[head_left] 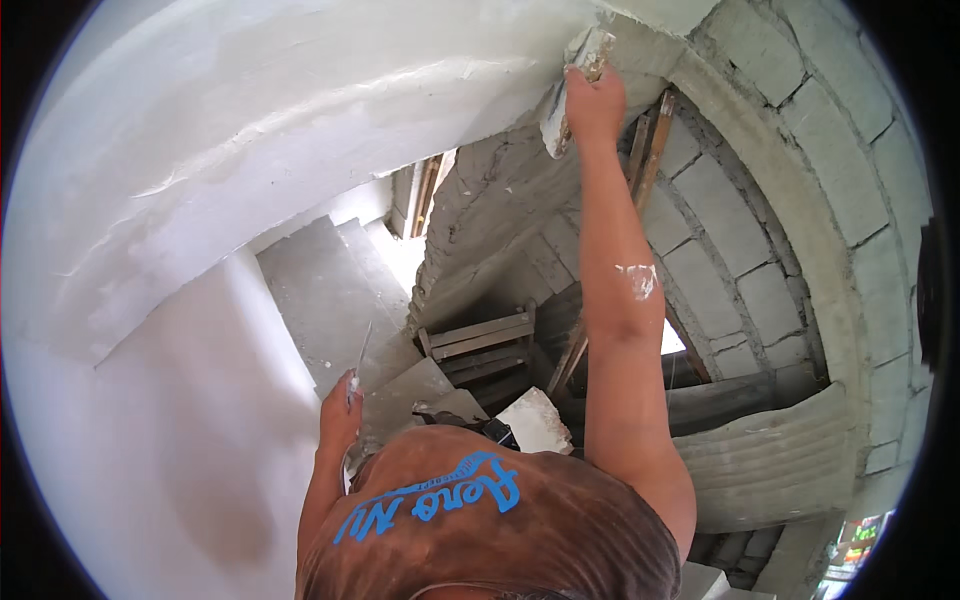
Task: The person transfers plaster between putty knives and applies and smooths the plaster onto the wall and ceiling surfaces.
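Observation:
My right hand point(595, 105) is raised high, gripping a plaster-smeared flat trowel point(555, 115) at the edge of the curved white plastered overhead surface point(300, 90); whether the blade touches it I cannot tell. A white smear of plaster marks my right forearm. Lower on the left, my left hand point(340, 410) is closed on a thin metal tool point(362, 345) with plaster on it, seen almost edge-on, beside the smooth white wall point(190, 420). My brown shirt with blue lettering fills the bottom middle.
Grey concrete steps point(325, 285) run below on the left. Rough concrete point(470, 210) slopes down the middle toward a wooden stepped frame point(480, 333). A white-crusted board point(530, 425) lies below it. Block walls point(840, 160) curve around the right, with timber props point(655, 150) behind my right arm.

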Available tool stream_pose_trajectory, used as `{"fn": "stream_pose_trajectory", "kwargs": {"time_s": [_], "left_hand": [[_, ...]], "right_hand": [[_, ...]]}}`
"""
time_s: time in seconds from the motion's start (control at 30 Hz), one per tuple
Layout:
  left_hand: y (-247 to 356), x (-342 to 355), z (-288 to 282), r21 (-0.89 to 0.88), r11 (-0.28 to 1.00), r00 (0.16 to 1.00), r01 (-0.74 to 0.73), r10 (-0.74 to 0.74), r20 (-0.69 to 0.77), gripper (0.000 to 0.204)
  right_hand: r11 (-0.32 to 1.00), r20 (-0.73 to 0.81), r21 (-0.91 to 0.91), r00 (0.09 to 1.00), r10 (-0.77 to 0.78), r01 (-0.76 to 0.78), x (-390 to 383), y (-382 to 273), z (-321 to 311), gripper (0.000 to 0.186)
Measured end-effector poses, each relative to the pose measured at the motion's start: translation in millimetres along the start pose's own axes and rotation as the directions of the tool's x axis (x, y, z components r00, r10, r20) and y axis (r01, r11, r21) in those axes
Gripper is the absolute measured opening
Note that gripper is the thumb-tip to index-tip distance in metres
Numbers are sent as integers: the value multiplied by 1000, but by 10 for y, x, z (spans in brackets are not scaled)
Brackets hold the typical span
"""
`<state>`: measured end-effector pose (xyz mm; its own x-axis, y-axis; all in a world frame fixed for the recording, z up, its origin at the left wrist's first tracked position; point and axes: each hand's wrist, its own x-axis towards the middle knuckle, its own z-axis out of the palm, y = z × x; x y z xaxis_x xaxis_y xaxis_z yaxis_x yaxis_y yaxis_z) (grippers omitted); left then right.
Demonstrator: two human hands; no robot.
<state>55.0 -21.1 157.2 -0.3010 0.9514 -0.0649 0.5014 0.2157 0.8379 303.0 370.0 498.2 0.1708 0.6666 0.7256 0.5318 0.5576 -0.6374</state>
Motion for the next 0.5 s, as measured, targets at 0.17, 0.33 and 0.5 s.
{"fn": "stream_pose_trajectory", "kwargs": {"time_s": [0.17, 0.33, 0.5], "left_hand": [[14, 171, 46, 2, 1000, 999, -14, 14, 50, 39], [104, 247, 94, 20, 996, 993, -85, 83, 81, 39], [178, 292, 90, 38, 997, 991, -67, 62, 121, 39]], "right_hand": [[984, 39, -176, 999, 35, -28, -130, -200, 105, 33], [944, 63, -318, 995, -77, 94, -491, -502, 399, 42], [983, 100, 184, 994, -44, 25, -924, -849, 68, 33]]}}
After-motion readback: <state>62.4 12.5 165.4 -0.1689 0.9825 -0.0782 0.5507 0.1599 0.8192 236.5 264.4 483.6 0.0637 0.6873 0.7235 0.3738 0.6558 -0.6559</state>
